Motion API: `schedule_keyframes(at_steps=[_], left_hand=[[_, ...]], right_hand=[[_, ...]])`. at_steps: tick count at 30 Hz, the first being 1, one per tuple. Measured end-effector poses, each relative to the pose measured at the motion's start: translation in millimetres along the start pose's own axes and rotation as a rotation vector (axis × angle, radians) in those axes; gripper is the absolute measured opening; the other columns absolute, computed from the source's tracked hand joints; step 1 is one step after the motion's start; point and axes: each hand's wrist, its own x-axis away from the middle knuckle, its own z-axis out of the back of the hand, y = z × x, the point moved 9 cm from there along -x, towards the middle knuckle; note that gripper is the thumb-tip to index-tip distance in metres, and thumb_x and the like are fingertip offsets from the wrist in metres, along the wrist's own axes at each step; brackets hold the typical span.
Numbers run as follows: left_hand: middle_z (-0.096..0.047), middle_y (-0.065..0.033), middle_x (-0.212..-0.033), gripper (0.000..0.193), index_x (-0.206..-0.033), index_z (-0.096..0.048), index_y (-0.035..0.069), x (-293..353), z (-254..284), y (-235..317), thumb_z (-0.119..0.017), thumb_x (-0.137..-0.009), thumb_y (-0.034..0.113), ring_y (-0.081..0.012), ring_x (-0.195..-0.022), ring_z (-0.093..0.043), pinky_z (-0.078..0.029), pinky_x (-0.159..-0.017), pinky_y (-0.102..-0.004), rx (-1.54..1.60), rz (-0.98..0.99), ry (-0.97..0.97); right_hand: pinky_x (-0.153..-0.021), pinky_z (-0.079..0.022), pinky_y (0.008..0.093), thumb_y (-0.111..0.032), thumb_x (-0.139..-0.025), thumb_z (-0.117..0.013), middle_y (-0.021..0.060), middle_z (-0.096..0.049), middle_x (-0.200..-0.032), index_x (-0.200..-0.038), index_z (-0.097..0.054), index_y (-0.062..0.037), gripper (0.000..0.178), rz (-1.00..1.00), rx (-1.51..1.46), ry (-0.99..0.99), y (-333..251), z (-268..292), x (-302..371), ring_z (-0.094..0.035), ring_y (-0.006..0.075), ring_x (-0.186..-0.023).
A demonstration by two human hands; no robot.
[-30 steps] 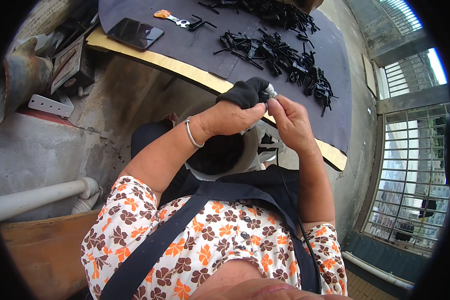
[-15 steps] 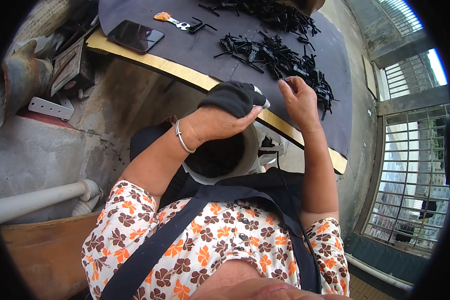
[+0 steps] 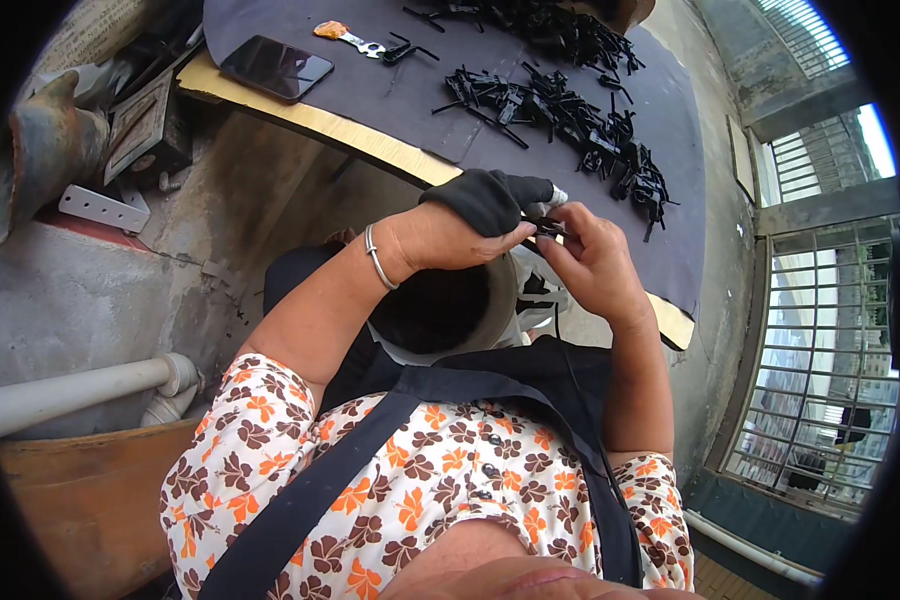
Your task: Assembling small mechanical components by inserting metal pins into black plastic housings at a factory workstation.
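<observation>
My two hands meet just over the near edge of the table. Between their fingertips is a small black part (image 3: 548, 229), mostly covered by the fingers. My left hand (image 3: 462, 228) is closed on it, with a dark cloth glove over the fingers, a bare thumb and white wrapping at a fingertip. From the other side my right hand (image 3: 602, 262), bare, pinches the same part. Just beyond them on the table lies a loose pile of black parts (image 3: 560, 110) with thin rods sticking out.
A second heap of black parts (image 3: 540, 30) lies farther back. A phone (image 3: 275, 68) and a small metal tool with an orange-wrapped end (image 3: 348, 38) rest at the table's left. Below my hands stands a pale bucket (image 3: 500, 310) with dark contents. A barred window (image 3: 820, 360) is at the right.
My right hand has come from the pile toward my left hand, bringing a small black part. My left hand has shifted slightly right, and its fingers now close on that part.
</observation>
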Motion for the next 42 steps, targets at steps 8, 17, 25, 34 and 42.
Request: schedule_keyframes(at_steps=[8,17,25,34,42], left_hand=[[-0.060,-0.0039,-0.076,0.026,-0.112,-0.052,-0.002,9,-17,-33,-0.051,-0.090,0.013,-0.0091,-0.056,-0.052,-0.044,-0.052,-0.0245,0.430,0.374,0.010],[-0.060,-0.0033,-0.089,0.024,-0.109,-0.053,-0.002,10,-21,-23,-0.051,-0.089,0.010,-0.0093,-0.079,-0.054,-0.046,-0.071,-0.0235,0.733,0.460,-0.057],[-0.064,-0.0133,-0.089,0.028,-0.110,-0.054,-0.007,7,-8,-16,-0.052,-0.084,0.005,-0.0167,-0.078,-0.060,-0.048,-0.072,-0.0286,0.332,0.264,0.146],[-0.062,-0.0182,-0.092,0.022,-0.100,-0.058,-0.006,8,-3,9,-0.052,-0.080,0.001,-0.0316,-0.079,-0.060,-0.048,-0.072,-0.0357,-0.139,0.085,0.148],[-0.061,-0.0200,-0.093,0.026,-0.103,-0.056,-0.005,10,-11,9,-0.052,-0.078,0.000,-0.0321,-0.080,-0.060,-0.048,-0.072,-0.0362,-0.107,0.102,0.154]], right_hand=[[-0.046,-0.027,0.0196,-0.001,-0.074,-0.067,-0.0020,-0.040,-0.061,-0.102,-0.055,-0.0044,0.030,0.259,-0.154,0.153,-44,8,9,-0.032,0.0037,-0.051],[-0.051,-0.035,0.0174,-0.009,-0.086,-0.063,-0.0080,-0.048,-0.067,-0.075,-0.053,-0.0048,0.015,-0.128,-0.645,0.329,16,-3,-12,-0.042,-0.0007,-0.060],[-0.054,-0.033,0.0195,-0.018,-0.093,-0.052,-0.0058,-0.047,-0.066,-0.080,-0.055,0.0010,0.023,-0.037,-0.350,0.163,7,-8,0,-0.036,0.0033,-0.063],[-0.058,-0.040,0.0225,-0.017,-0.095,-0.047,-0.0040,-0.052,-0.067,-0.079,-0.056,0.0021,0.026,-0.201,-0.274,0.080,16,-27,-5,-0.043,0.0045,-0.064],[-0.060,-0.043,0.0226,-0.021,-0.096,-0.047,-0.0028,-0.056,-0.070,-0.082,-0.056,-0.0001,0.027,-0.172,-0.683,0.188,27,-47,0,-0.048,0.0041,-0.065]])
